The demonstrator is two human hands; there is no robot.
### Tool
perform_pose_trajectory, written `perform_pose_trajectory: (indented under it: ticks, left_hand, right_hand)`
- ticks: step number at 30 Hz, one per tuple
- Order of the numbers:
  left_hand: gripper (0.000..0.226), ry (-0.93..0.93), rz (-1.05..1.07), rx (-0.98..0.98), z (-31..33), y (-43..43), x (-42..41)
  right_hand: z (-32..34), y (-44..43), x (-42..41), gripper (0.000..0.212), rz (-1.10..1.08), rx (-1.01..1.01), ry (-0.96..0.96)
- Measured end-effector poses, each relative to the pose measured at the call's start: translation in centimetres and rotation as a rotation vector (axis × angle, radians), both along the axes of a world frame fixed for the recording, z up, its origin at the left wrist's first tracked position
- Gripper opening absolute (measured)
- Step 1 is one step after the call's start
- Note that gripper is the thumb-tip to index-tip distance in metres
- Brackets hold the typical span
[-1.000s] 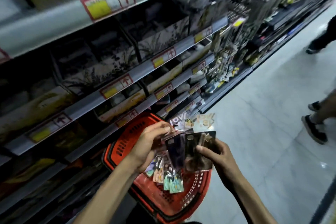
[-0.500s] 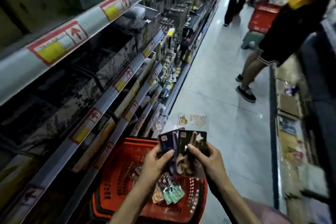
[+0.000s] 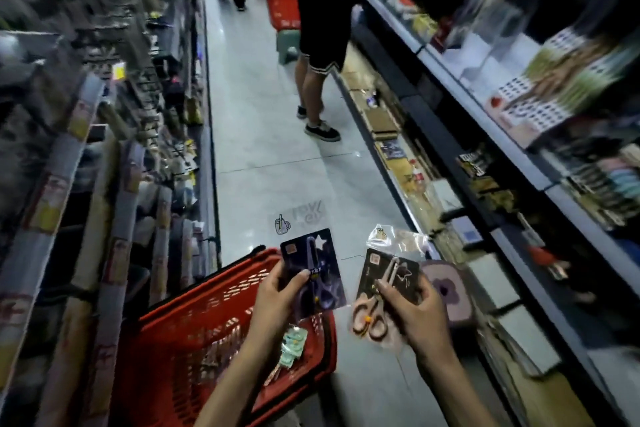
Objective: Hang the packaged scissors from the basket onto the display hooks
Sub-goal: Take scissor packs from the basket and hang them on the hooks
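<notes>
My left hand [image 3: 277,298] grips a packaged pair of purple scissors [image 3: 317,270] on a dark card, held upright over the red basket [image 3: 194,326]. My right hand [image 3: 412,315] pinches a second pack with pink-handled scissors [image 3: 377,302], held out to the right of the basket over the floor. More scissor packs [image 3: 292,347] lie inside the basket near its right wall. Hooks with hanging goods [image 3: 152,97] line the left shelving farther down the aisle, blurred.
Shelving runs along both sides of a narrow tiled aisle. A person in black shorts [image 3: 318,45] stands ahead by the right shelves, with another red basket [image 3: 282,3] on a green stool behind. Another person stands farther back.
The view has swung from the left shelves to straight down the aisle. My hands have drawn apart, splitting the held packs so each hand holds one.
</notes>
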State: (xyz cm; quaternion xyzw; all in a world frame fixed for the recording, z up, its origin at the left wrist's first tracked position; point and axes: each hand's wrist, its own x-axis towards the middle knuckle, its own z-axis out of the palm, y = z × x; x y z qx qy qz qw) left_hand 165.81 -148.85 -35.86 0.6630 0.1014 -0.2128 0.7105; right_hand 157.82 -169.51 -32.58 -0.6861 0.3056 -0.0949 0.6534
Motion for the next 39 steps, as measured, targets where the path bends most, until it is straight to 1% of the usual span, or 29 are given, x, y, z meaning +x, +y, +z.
perform_pose_trajectory:
  ticks: [5, 9, 11, 14, 19, 23, 25, 27, 31, 34, 36, 39]
  left_hand:
    - [0.013, -0.128, -0.209, 0.034, 2.7, -6.6, -3.4]
    - [0.015, -0.117, -0.350, 0.004, 4.4, -11.9, -8.7]
    - [0.016, -0.125, -0.433, -0.006, 5.0, -14.6, -12.5]
    - [0.016, -0.122, -0.562, -0.011, 5.9, -17.8, -19.0]
    - [0.010, -0.167, -0.794, -0.038, 6.9, -22.7, -30.8]
    - [0.012, -0.229, -0.993, -0.051, 7.6, -26.1, -40.7]
    - [0.009, -0.249, -1.083, -0.078, 8.4, -27.6, -45.5]
    - [0.008, -0.242, -1.163, -0.112, 9.2, -28.7, -49.5]
    - [0.013, -0.220, -1.322, -0.172, 10.3, -31.4, -57.4]
    - [0.017, -0.196, -1.433, -0.200, 10.7, -33.4, -62.5]
    - [0.019, -0.201, -1.499, -0.205, 10.5, -34.9, -66.2]
    - [0.021, -0.206, -1.562, -0.224, 10.1, -37.3, -71.7]
  right_hand:
    - [2.1, -5.5, -7.8, 0.018, -0.221, 0.053, -0.018]
    - [2.8, -8.4, -16.1, 0.017, -0.386, 0.085, -0.066]
    - [2.8, -9.6, -21.2, 0.012, -0.479, 0.114, -0.089]
    - [2.5, -11.0, -29.1, 0.020, -0.596, 0.114, -0.092]
    - [2.2, -11.9, -43.3, 0.018, -0.775, -0.011, -0.113]
    - [3.1, -11.6, -54.7, 0.011, -0.899, -0.155, -0.152]
    - [3.9, -11.5, -60.0, 0.006, -0.983, -0.172, -0.169]
    - [4.5, -11.5, -63.9, 0.004, -1.055, -0.143, -0.183]
    - [5.2, -11.2, -71.4, 0.004, -1.273, -0.104, -0.221]
    - [5.7, -10.8, -75.8, 0.014, -1.454, -0.063, -0.298]
    - [5.8, -10.6, -79.2, 0.016, -1.522, -0.092, -0.306]
    - [5.7, -10.7, -84.4, 0.016, -1.609, -0.157, -0.267]
